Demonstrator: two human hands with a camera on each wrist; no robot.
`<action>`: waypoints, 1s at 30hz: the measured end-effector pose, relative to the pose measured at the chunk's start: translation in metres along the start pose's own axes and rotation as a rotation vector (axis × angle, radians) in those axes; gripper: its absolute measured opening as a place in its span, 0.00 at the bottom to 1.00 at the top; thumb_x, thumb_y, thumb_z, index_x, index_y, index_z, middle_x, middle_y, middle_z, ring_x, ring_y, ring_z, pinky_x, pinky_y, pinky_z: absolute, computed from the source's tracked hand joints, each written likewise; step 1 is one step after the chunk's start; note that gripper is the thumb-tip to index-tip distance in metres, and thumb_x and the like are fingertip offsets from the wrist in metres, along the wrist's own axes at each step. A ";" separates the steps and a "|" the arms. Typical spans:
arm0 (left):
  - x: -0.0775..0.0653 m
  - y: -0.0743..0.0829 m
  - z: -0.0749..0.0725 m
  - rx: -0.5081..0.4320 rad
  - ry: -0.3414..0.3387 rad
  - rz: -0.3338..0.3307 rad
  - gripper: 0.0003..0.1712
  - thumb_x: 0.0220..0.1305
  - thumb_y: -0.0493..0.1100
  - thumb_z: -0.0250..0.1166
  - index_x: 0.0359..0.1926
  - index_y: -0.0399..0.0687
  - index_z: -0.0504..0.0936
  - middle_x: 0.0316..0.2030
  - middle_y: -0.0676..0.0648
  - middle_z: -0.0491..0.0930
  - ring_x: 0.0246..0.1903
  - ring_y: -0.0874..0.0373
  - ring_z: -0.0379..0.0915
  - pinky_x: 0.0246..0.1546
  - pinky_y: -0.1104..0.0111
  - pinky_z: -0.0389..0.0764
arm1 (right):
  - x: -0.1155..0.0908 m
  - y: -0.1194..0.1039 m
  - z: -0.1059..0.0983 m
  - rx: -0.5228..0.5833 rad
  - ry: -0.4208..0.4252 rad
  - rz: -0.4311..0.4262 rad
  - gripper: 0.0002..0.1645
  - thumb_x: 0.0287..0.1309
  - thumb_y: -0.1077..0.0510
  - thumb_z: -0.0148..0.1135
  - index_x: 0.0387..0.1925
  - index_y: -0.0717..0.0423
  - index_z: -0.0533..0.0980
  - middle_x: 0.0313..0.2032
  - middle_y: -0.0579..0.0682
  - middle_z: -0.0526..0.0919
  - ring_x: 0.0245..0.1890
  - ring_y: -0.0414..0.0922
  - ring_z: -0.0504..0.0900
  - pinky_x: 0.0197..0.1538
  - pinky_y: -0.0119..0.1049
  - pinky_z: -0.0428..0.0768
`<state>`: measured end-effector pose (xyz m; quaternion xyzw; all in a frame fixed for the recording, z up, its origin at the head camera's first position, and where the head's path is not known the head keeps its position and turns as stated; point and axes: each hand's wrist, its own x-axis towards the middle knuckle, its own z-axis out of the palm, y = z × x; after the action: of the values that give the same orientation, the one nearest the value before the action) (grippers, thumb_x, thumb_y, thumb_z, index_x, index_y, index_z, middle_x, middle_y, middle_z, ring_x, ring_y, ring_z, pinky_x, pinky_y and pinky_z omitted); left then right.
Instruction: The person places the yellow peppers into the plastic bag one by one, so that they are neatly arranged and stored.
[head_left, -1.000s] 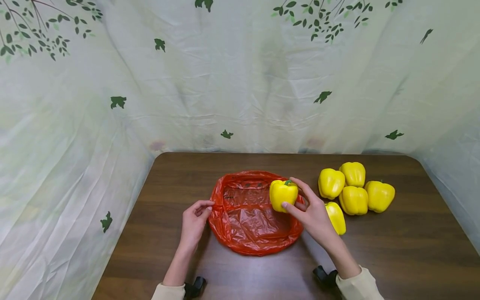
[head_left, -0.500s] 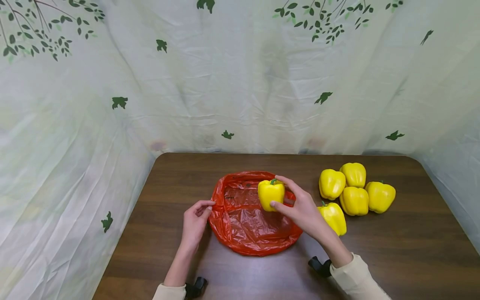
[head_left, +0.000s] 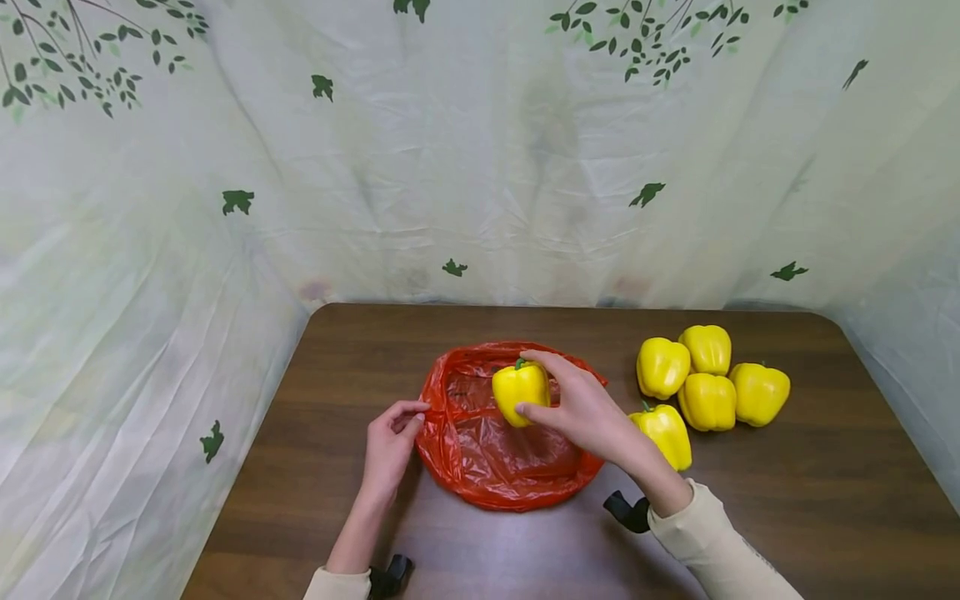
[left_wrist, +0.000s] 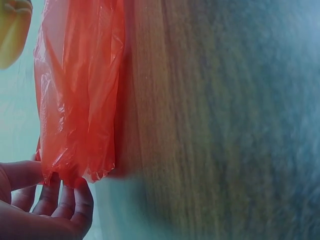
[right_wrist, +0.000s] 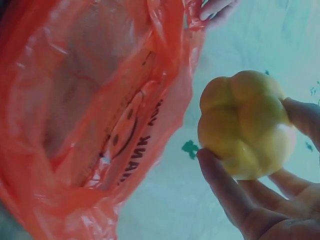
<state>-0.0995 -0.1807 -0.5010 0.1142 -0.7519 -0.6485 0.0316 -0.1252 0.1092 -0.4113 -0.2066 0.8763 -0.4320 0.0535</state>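
A red plastic bag [head_left: 517,487] stands on the table with its mouth spread wide. My left hand [head_left: 392,437] pinches the bag's left rim; in the left wrist view its thumb and fingers [left_wrist: 50,197] grip the edge of the red plastic. Over the bag's opening, my right hand [head_left: 588,408] holds a yellow bell pepper [head_left: 517,392] between thumb and fingers, green stem up. The right wrist view shows the lobed underside of this bell pepper [right_wrist: 245,125], above the rim of the bag [right_wrist: 90,125] with printed letters and a smiling face.
Several yellow bell peppers [head_left: 707,402] lie grouped on the right of the brown table [head_left: 810,500], one bell pepper [head_left: 666,435] close by the right forearm. Black camera mounts [head_left: 628,511] sit at the wrists. A pale leaf-printed curtain [head_left: 480,167] hangs behind the table.
My right hand has carried the bell pepper leftward, from the bag's right side to over its middle. The left hand has stayed at the left rim.
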 end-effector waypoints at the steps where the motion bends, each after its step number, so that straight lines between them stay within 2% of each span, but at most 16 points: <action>1: 0.000 0.000 0.000 0.003 -0.001 -0.002 0.11 0.67 0.28 0.58 0.47 0.33 0.83 0.44 0.37 0.81 0.37 0.53 0.76 0.34 0.71 0.78 | 0.003 -0.001 0.000 -0.004 -0.005 -0.007 0.40 0.54 0.48 0.73 0.67 0.46 0.68 0.55 0.41 0.76 0.44 0.43 0.76 0.47 0.44 0.81; 10: -0.004 0.002 0.003 0.005 0.040 0.023 0.13 0.66 0.25 0.57 0.46 0.35 0.84 0.42 0.38 0.81 0.34 0.55 0.74 0.32 0.73 0.76 | 0.027 -0.004 0.004 -0.041 -0.061 -0.017 0.40 0.56 0.51 0.72 0.67 0.49 0.66 0.60 0.44 0.73 0.47 0.42 0.75 0.48 0.40 0.80; 17: -0.016 0.036 0.004 0.059 0.034 0.006 0.12 0.64 0.24 0.56 0.45 0.29 0.82 0.40 0.33 0.80 0.35 0.46 0.74 0.31 0.70 0.77 | 0.043 -0.003 0.014 -0.051 -0.114 -0.015 0.38 0.56 0.51 0.72 0.66 0.48 0.67 0.55 0.42 0.75 0.44 0.41 0.75 0.46 0.36 0.79; 24: -0.004 0.007 0.002 0.066 0.058 -0.012 0.12 0.66 0.28 0.58 0.47 0.36 0.83 0.40 0.38 0.79 0.32 0.53 0.73 0.28 0.71 0.75 | 0.062 0.000 0.025 -0.067 -0.190 -0.099 0.38 0.53 0.54 0.74 0.64 0.50 0.69 0.54 0.42 0.75 0.46 0.39 0.74 0.50 0.34 0.77; 30: -0.004 0.000 0.004 0.093 0.087 0.008 0.11 0.65 0.28 0.60 0.46 0.38 0.84 0.40 0.39 0.79 0.32 0.54 0.72 0.28 0.72 0.75 | 0.081 0.006 0.033 -0.094 -0.203 -0.144 0.38 0.52 0.54 0.75 0.63 0.52 0.70 0.55 0.45 0.75 0.47 0.41 0.74 0.50 0.36 0.78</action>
<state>-0.0967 -0.1760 -0.5012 0.1404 -0.7797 -0.6071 0.0614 -0.1917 0.0551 -0.4296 -0.3139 0.8685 -0.3699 0.1012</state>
